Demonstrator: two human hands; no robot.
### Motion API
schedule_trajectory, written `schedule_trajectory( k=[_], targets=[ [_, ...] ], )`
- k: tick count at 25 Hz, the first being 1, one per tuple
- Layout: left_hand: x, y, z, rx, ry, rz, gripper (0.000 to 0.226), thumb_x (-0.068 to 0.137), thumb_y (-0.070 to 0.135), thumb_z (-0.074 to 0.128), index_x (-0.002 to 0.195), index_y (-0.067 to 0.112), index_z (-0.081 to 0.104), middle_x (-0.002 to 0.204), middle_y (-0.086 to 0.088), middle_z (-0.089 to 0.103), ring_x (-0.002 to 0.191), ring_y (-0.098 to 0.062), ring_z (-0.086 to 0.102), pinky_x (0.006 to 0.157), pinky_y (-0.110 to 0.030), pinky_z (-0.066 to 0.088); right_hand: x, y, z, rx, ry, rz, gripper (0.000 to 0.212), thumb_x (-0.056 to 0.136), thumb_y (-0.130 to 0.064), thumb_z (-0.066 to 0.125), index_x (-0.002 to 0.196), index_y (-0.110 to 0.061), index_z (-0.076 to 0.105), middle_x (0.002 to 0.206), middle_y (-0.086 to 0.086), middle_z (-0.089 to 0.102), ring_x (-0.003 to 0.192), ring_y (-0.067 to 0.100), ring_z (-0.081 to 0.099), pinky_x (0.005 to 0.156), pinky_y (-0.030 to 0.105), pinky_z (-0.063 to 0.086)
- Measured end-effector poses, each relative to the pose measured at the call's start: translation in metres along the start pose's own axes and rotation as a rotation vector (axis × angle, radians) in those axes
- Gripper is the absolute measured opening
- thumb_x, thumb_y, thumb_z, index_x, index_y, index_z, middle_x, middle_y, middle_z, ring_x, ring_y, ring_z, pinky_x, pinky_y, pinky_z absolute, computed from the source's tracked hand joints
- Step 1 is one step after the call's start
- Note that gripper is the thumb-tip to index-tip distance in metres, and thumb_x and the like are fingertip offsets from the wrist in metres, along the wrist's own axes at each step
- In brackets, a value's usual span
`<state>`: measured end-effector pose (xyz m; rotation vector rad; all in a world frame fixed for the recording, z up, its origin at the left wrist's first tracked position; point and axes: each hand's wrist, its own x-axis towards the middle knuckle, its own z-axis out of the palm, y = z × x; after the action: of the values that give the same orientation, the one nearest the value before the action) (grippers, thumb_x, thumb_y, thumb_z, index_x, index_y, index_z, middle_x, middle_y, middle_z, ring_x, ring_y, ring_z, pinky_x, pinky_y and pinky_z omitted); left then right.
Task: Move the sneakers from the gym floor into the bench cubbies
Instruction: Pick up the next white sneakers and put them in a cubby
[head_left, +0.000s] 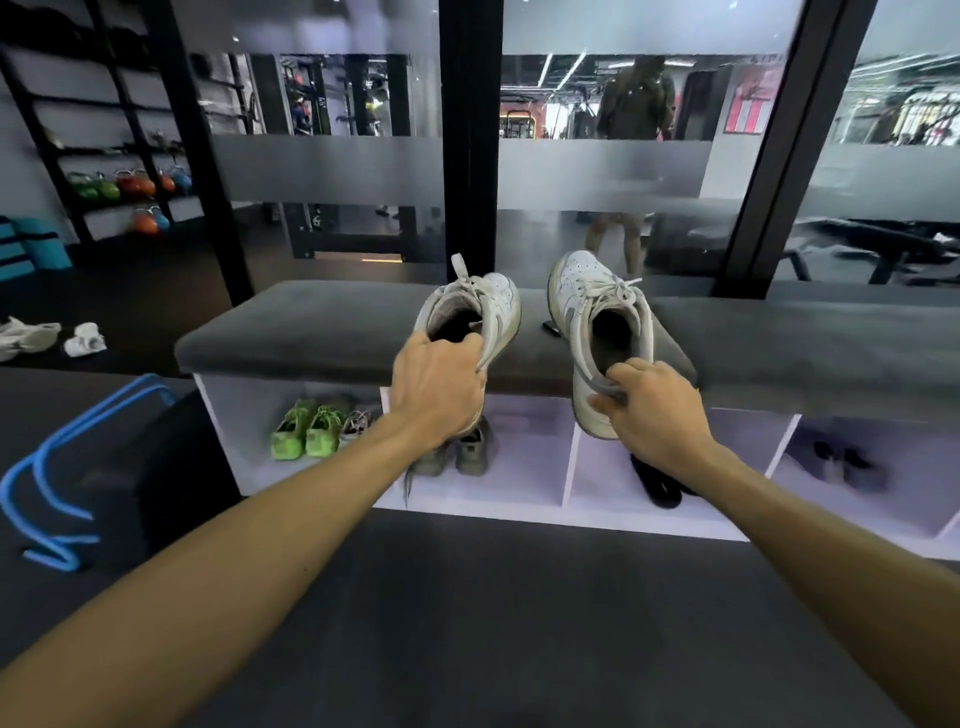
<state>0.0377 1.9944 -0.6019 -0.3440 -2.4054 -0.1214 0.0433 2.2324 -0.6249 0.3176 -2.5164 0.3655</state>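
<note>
While two pale shoes (31, 338) lie on the dark gym floor (467, 623) off the bench's left end, a lime-green pair (306, 428) sits in the leftmost cubby (228, 415). Next comes the left hand (436, 395), fingers clamped on the heel collar of a white sneaker (483, 306) held toe-up before the bench cushion (311, 327). An olive pair (457, 452) stands in the cubby below. Further right, the right hand (654, 415) pinches the heel of the second white sneaker (592, 312), above a cubby holding black shoes (660, 483).
</note>
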Motion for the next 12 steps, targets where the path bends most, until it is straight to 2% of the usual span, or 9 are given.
schedule_trajectory(
  k=[5, 8, 12],
  targets=[
    [-0.07, 0.012, 0.058, 0.081, -0.049, 0.001, 0.011, 0.091, 0.027, 0.052, 0.093, 0.016, 0.055, 0.083, -0.007, 0.069, 0.083, -0.032, 0.057, 0.062, -0.031, 0.022, -0.063, 0.016, 0.06, -0.006, -0.028, 0.061, 0.025, 0.087, -0.032, 0.059, 0.072, -0.021, 0.042, 0.086, 0.0, 0.057, 0.089, 0.027, 0.051, 0.062, 0.031, 0.033],
    [-0.101, 0.019, 0.077, 0.072, -0.068, -0.01, 0.015, 0.091, 0.03, 0.051, 0.097, 0.018, 0.055, 0.088, -0.006, 0.069, 0.09, -0.033, 0.056, 0.062, -0.032, 0.026, -0.095, 0.018, 0.08, -0.01, -0.05, 0.095, 0.025, 0.088, -0.033, 0.058, 0.072, -0.019, 0.043, 0.087, 0.002, 0.058, 0.092, 0.029, 0.052, 0.062, 0.033, 0.038],
    [-0.136, 0.029, 0.104, 0.05, -0.136, -0.022, 0.016, 0.091, 0.031, 0.049, 0.099, 0.018, 0.056, 0.091, -0.006, 0.069, 0.089, -0.032, 0.058, 0.068, -0.034, 0.036, -0.13, 0.02, 0.112, -0.009, -0.106, 0.167, 0.023, 0.088, -0.033, 0.056, 0.073, -0.02, 0.043, 0.088, 0.002, 0.058, 0.091, 0.028, 0.053, 0.061, 0.032, 0.034]
  ],
)
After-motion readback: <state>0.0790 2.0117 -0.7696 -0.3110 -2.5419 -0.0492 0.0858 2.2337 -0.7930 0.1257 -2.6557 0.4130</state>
